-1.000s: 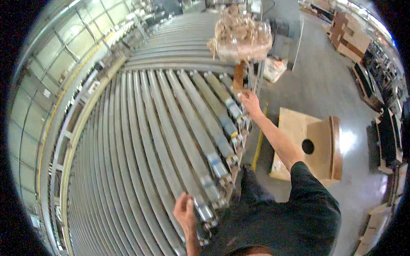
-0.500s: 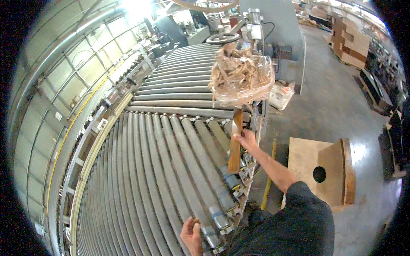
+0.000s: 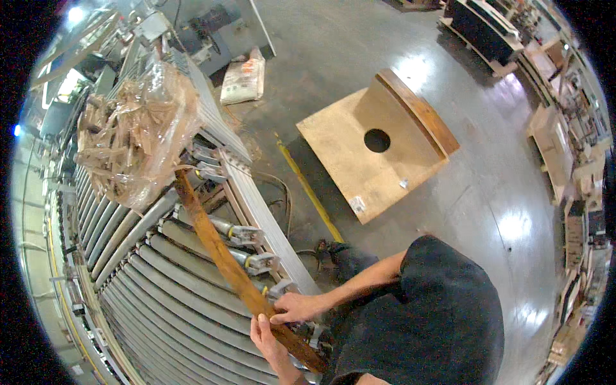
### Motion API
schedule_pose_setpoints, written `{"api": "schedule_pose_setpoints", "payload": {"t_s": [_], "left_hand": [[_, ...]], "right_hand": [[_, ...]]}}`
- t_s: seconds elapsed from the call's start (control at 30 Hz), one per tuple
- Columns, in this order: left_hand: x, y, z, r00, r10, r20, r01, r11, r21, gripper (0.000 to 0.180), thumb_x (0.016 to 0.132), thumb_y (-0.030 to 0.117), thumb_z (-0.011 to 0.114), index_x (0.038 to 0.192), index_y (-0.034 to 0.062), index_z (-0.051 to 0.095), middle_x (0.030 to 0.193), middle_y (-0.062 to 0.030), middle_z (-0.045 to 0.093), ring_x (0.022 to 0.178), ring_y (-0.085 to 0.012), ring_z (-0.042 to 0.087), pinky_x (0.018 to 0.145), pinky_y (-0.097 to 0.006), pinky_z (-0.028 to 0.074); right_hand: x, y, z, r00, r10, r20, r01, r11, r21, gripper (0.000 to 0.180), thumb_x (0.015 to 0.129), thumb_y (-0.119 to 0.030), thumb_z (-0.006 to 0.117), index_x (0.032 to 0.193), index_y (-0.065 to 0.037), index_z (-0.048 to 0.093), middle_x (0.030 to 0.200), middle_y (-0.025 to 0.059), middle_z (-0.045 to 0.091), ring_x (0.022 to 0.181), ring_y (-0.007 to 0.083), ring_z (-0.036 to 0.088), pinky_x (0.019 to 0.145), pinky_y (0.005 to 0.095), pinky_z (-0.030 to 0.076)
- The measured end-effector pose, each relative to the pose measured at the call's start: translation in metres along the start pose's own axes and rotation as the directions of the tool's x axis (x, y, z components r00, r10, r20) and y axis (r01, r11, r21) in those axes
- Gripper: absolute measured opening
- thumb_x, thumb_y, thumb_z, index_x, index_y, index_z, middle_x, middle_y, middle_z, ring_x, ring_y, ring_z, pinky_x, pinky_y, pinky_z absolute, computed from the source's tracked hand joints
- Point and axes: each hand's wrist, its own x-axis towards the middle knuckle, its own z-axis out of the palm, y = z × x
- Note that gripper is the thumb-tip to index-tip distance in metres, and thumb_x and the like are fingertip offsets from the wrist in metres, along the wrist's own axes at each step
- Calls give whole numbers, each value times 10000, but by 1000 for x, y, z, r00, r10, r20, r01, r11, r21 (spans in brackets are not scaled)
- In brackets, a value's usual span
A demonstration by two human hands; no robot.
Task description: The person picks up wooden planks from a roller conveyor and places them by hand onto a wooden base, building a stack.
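A long, narrow brown wooden board (image 3: 218,249) lies slantwise over the rollers, its near end close to my body. My right hand (image 3: 299,308) reaches across from the right, its fingers closed on the board's right edge. Just beside it, my left hand (image 3: 271,343) grips the board's left edge, with fingertips almost meeting those of the right. The board's far end touches the plastic-wrapped heap of crumpled brown paper (image 3: 138,128) on the conveyor. Beneath are the grey conveyor rollers (image 3: 173,289).
Along the conveyor's right side runs a metal side rail (image 3: 266,215) with roller brackets. On the floor to the right is a plywood piece (image 3: 340,163) with a round hole. A white sack (image 3: 244,78) lies beyond, and a yellow floor line (image 3: 311,189) runs alongside.
My view has swung right and down. The board has come nearer to me, now showing more of its length. My left hand has moved from above the rollers onto the board.
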Motion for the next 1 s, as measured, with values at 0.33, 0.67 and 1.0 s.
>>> {"api": "schedule_pose_setpoints", "payload": {"t_s": [0.33,0.67,1.0], "left_hand": [[-158,-82,-93,964,256,-68,-116,639,761,400,768,168,815,1052,-46,631,903,-79,644,780,-182,578,702,-332,489],[-288,-101,-152,960,-231,158,201,962,184,382,854,306,728,1024,-27,650,804,-59,658,725,-126,603,629,-296,482],[-324,-123,-128,902,-360,237,399,906,-142,490,835,415,730,1024,-35,691,883,-59,705,791,-149,653,689,-293,518]], "right_hand": [[50,-1,17,916,26,-400,30,991,133,496,944,-426,616,1141,27,566,1046,186,650,989,266,612,858,429,495],[24,-28,-63,793,164,-587,479,426,767,458,943,-443,672,1192,-79,547,982,54,665,833,157,639,688,326,561],[4,-57,-115,746,243,-620,468,472,747,466,942,-472,672,1086,-34,611,862,36,601,741,146,578,658,337,508]]}}
